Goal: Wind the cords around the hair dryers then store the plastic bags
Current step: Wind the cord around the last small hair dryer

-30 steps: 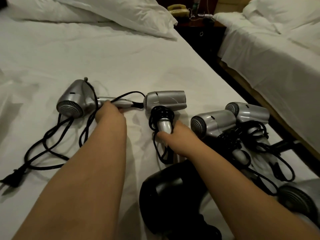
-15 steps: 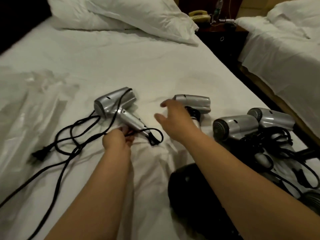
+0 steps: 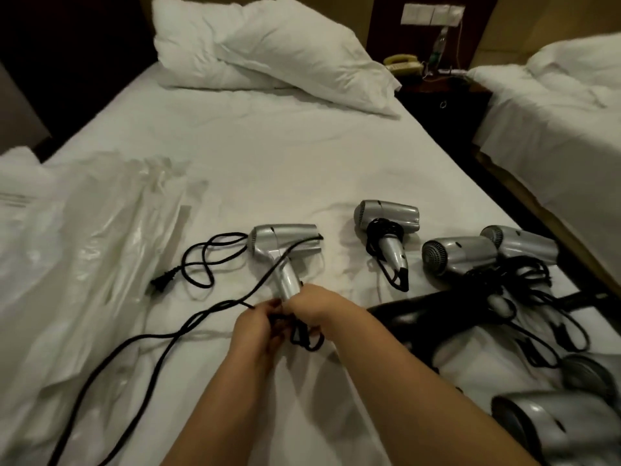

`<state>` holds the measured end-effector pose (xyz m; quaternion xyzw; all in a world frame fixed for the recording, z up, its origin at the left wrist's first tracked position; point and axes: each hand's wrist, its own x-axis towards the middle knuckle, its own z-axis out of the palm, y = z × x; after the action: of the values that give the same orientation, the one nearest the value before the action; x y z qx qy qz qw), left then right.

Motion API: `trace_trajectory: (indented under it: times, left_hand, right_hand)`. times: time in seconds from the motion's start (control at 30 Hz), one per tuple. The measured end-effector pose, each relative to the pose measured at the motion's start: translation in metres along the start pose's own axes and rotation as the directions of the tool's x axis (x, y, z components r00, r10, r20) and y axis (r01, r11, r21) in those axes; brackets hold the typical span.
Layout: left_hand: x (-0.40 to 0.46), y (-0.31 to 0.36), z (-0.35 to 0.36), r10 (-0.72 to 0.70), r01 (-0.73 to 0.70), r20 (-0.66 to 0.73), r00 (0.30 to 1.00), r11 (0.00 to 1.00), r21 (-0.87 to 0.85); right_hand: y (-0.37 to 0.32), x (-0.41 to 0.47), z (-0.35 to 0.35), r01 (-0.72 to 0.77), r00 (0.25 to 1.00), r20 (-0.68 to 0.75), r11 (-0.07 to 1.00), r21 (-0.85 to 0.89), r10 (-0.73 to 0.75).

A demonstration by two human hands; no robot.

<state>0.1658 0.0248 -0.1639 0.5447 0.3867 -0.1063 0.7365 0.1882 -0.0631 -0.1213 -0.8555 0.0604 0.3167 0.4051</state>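
On the white bed (image 3: pixel 302 156) lie five silver hair dryers and one black one (image 3: pixel 420 314); the left hand (image 3: pixel 257 331) pinches the loose cord (image 3: pixel 141 341) while the right hand (image 3: pixel 319 309) grips the nearest silver dryer (image 3: pixel 285 245) by its handle end — plastic bags (image 3: pixel 84 247) lie left.

Dim, warm indoor light from overhead; the white bed sheet (image 3: pixel 302 156) reads greyish-green and the far left corner goes nearly black. Soft glare on the plastic bags (image 3: pixel 84 250) and silver dryer shells, weak shadows. Wide-angle bending at edges, slight overall softness, hands a bit motion-blurred.
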Motion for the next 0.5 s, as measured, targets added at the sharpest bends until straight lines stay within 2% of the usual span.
trace_trajectory:
  times: [0.07,0.2,0.3,0.33,0.37,0.4,0.47,0.5]
  left_hand:
    - [-0.020,-0.017,-0.012,0.012,-0.012,0.024,1.000,1.000,0.002]
    - [-0.065,-0.051,-0.037,0.010,-0.018,0.047,0.999,0.985,0.171]
    - [-0.099,-0.070,-0.062,-0.010,-0.012,0.088,0.996,0.969,0.249]
    - [-0.109,-0.074,-0.069,0.022,-0.044,0.078,0.997,0.957,0.286]
    - [-0.122,-0.077,-0.076,0.104,-0.110,0.035,0.994,0.932,0.346]
    - [-0.132,-0.077,-0.081,0.252,-0.215,-0.026,0.967,0.873,0.438]
    - [-0.159,-0.073,-0.090,0.610,-0.474,-0.069,0.790,0.678,0.563]
    - [-0.164,-0.070,-0.092,0.693,-0.537,-0.035,0.720,0.588,0.605]
  right_hand:
    - [0.017,-0.024,0.016,-0.019,1.000,-0.014,0.988,0.153,0.022]
    - [0.056,-0.076,0.054,-0.035,0.998,-0.026,0.918,0.396,0.049]
    - [0.074,-0.116,0.072,-0.025,0.997,-0.058,0.907,0.420,0.054]
    - [0.078,-0.127,0.076,-0.008,0.996,-0.082,0.909,0.417,0.047]
    - [0.078,-0.143,0.078,0.007,0.994,-0.104,0.915,0.404,0.039]
    - [0.079,-0.155,0.079,0.029,0.991,-0.129,0.922,0.385,0.023]
    - [0.080,-0.181,0.081,0.084,0.985,-0.171,0.939,0.333,-0.028]
    - [0.080,-0.191,0.081,0.119,0.981,-0.186,0.941,0.316,-0.062]
